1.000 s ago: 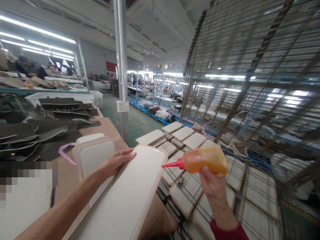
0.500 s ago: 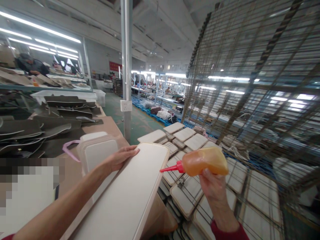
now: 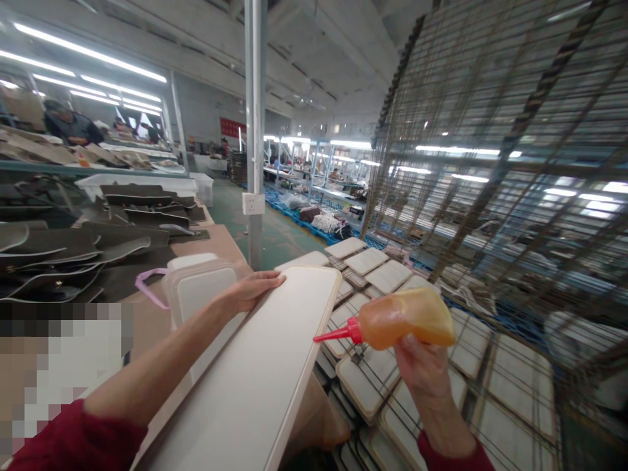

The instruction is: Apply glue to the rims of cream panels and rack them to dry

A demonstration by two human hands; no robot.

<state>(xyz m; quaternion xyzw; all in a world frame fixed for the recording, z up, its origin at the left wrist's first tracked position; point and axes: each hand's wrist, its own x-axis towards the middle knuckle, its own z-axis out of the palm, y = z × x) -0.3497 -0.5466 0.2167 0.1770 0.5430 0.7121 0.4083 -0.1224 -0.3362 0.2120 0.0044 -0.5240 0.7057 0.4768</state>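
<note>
A long white panel (image 3: 255,366) with rounded corners lies tilted in front of me. My left hand (image 3: 252,291) is closed on its upper left edge, fingers on top. In my right hand (image 3: 422,363) is a squeeze bottle (image 3: 407,317) of amber liquid, held on its side. Its red nozzle points left, and the tip is at the panel's right edge. Behind my left wrist stands a stack of smaller white panels (image 3: 203,288) with a pink strap (image 3: 150,288) beside it.
Dark folded pieces (image 3: 73,255) are piled on the table at left. White panels lie on a wire rack (image 3: 520,373) at right, below upright wire grids (image 3: 471,131). A metal post (image 3: 255,131) stands ahead. A person (image 3: 71,124) works at a far table.
The nozzle tip has slid a little down along the panel's right edge. The whole view has shifted slightly, and more of my left sleeve shows.
</note>
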